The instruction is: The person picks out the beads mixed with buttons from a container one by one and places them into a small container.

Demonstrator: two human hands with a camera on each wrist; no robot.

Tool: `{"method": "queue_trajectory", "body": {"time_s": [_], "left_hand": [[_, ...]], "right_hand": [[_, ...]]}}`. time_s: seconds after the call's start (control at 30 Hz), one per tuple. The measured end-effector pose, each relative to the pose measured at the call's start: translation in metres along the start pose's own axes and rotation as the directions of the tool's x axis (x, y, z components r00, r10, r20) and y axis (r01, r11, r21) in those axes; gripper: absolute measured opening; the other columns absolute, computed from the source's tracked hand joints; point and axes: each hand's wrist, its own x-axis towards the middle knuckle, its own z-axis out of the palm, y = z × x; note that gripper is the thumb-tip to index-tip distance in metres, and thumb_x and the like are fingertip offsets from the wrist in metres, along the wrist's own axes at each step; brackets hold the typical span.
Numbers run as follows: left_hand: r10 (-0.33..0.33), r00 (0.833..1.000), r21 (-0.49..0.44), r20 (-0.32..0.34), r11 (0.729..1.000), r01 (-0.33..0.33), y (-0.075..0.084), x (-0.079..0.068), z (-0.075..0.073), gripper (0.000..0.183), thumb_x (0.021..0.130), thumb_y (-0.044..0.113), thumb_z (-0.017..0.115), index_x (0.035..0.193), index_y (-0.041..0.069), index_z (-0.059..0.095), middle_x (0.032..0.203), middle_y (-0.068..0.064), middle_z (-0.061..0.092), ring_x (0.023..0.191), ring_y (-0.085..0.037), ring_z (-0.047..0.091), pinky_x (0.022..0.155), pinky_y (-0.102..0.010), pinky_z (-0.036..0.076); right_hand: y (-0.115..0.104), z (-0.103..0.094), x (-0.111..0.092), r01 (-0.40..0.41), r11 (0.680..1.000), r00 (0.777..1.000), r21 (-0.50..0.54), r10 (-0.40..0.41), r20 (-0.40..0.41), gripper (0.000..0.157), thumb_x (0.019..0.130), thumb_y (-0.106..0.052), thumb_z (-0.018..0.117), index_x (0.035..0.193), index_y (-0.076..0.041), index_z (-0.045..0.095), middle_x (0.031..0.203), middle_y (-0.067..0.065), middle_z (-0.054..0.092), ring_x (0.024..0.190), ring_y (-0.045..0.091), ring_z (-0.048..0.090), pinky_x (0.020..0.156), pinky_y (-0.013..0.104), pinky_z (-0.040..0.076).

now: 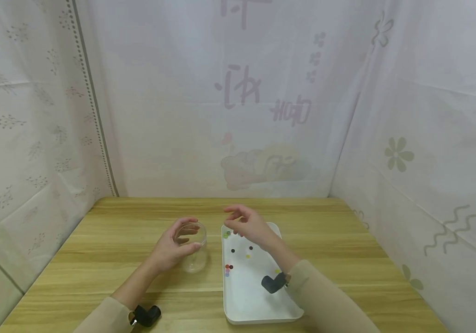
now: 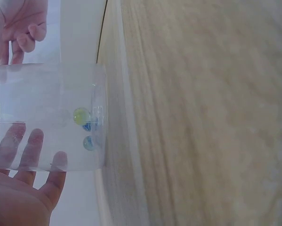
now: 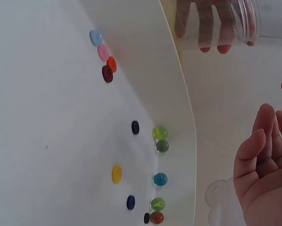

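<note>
My left hand [image 1: 171, 247] grips a clear plastic jar [image 1: 194, 262], its fingers and thumb around the wall near the top. The jar stands upright, its base close to the table left of the white tray [image 1: 246, 298]. A yellow-green marble [image 2: 81, 116] and bluish marbles [image 2: 88, 143] lie at its bottom. My right hand [image 1: 253, 227] hovers over the tray's far end, fingers loosely bent, with nothing visible between them. Below it, several glass marbles [image 3: 160, 179] line the tray wall.
Scattered buttons lie in the tray, among them a yellow button [image 3: 116, 174], a dark button [image 3: 135, 127] and a pink button [image 3: 103, 52]. The wooden table [image 1: 338, 259] carries everything. Patterned white curtains [image 1: 171, 115] enclose its back and sides.
</note>
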Motion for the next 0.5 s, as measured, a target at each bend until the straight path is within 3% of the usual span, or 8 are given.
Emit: {"method": "queue_trajectory", "body": {"time_s": [0.2, 0.5], "left_hand": [[0.001, 1.000, -0.001, 0.002, 1.000, -0.001, 0.001, 0.000, 0.000, 0.065, 0.095, 0.018, 0.084, 0.153, 0.016, 0.053, 0.149, -0.019, 0.065, 0.139, -0.043, 0.061, 0.116, -0.070, 0.048], [-0.018, 1.000, 0.009, -0.003, 1.000, 0.018, 0.002, -0.001, 0.000, 0.066, 0.095, 0.018, 0.084, 0.153, 0.015, 0.053, 0.150, -0.019, 0.065, 0.140, -0.042, 0.061, 0.117, -0.068, 0.048]], "right_hand": [[0.010, -0.012, -0.003, -0.031, 0.999, 0.999, -0.035, 0.029, -0.040, 0.039, 0.104, -0.026, 0.077, 0.142, -0.025, 0.069, 0.122, 0.006, 0.073, 0.098, 0.049, 0.069, 0.071, 0.034, 0.056], [0.026, -0.028, -0.008, -0.092, 0.991, 0.993, -0.095, 0.085, -0.079, 0.037, 0.105, -0.028, 0.075, 0.141, -0.021, 0.069, 0.119, 0.007, 0.073, 0.101, 0.047, 0.071, 0.083, 0.051, 0.063]]}}
